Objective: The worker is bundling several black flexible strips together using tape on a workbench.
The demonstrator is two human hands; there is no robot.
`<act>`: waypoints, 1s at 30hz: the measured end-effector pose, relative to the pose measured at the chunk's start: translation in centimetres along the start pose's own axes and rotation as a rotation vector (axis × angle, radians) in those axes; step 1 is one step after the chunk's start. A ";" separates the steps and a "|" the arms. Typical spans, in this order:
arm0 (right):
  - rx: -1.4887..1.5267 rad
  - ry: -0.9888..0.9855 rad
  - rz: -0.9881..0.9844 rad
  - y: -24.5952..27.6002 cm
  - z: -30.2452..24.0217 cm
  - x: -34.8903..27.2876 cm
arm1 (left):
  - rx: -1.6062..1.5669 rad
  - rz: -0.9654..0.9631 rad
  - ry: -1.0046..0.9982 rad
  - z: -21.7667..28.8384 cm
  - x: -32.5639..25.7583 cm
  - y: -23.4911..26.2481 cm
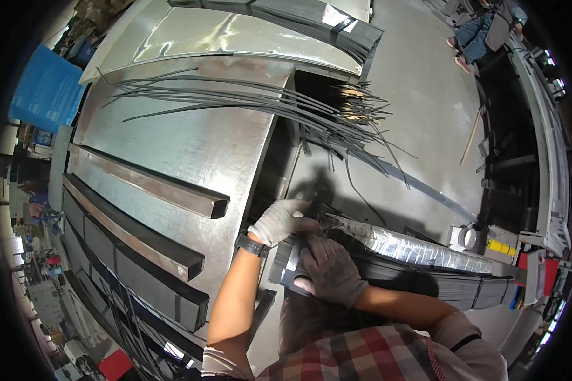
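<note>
My left hand [281, 222], in a pale work glove with a dark watch at the wrist, is closed with its fingertips against a dark piece at the near end of a long bundle. My right hand [334, 272], in a greyer glove with a bare thumb tip, lies just beside it, curled over the end of the bundle of dark flat strips [451, 287]. A shiny light-grey band [292, 261] shows by its fingers. What either hand grips is hidden by fingers and shadow. Alongside the bundle runs a roll in silver wrapping [419, 246].
Loose dark rods [235, 98] lie across a metal table [190, 136] and hang over its edge. Square tubes [152, 181] rest at its left. A strapped bundle [299, 22] lies beyond. Another person [480, 35] is at the far right. A yellow roll [502, 247] sits at right.
</note>
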State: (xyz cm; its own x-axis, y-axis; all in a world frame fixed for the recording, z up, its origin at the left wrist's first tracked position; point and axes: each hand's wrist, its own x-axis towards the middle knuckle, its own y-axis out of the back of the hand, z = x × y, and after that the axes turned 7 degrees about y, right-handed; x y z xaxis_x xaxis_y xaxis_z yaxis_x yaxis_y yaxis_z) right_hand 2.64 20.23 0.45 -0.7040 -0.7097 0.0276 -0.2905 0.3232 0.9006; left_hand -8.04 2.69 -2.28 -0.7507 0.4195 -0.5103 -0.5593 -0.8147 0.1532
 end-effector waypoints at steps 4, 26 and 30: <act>0.085 0.064 0.018 0.8 -0.2 0.1 | 0.067 0.012 0.097 -1.0 -0.7 0.3; -0.050 0.089 -0.356 1.4 -1.1 2.1 | -2.364 -0.458 -0.117 -15.8 -8.6 -4.5; -0.040 0.122 -0.336 1.0 -1.0 2.3 | -0.639 0.041 -0.406 -16.3 2.6 -6.3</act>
State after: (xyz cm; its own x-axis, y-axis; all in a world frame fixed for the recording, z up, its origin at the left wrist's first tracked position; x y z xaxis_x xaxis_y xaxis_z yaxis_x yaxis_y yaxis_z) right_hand 1.42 18.32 1.89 -0.4902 -0.8424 -0.2235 -0.4654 0.0362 0.8844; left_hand -0.73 2.39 -18.38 -0.9060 0.3979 -0.1441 -0.3089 -0.8545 -0.4177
